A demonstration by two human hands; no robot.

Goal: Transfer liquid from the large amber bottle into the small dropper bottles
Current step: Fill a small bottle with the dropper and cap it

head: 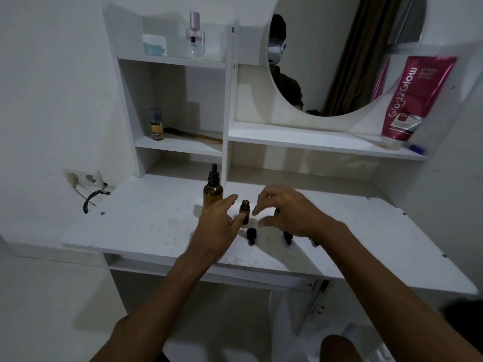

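Note:
The large amber bottle (213, 190) stands upright on the white desk (146, 220), its black dropper cap on. A small amber bottle (245, 211) stands uncapped just right of it. My left hand (219, 220) hovers with fingers spread, the thumb touching or nearly touching the small bottle's side. My right hand (286, 210) is above and right of it, fingers curled and apart, holding nothing I can see. Two black dropper caps (251, 235) (287, 237) lie on the desk below the hands. Something dark is partly hidden behind the right hand.
A shelf unit rises behind the desk with a perfume bottle (195, 37), a small yellow-labelled bottle (156, 124) and a comb (194, 135). A pink tube (413, 100) leans by the round mirror (345, 53). A wall socket with cable (86, 178) is at the left.

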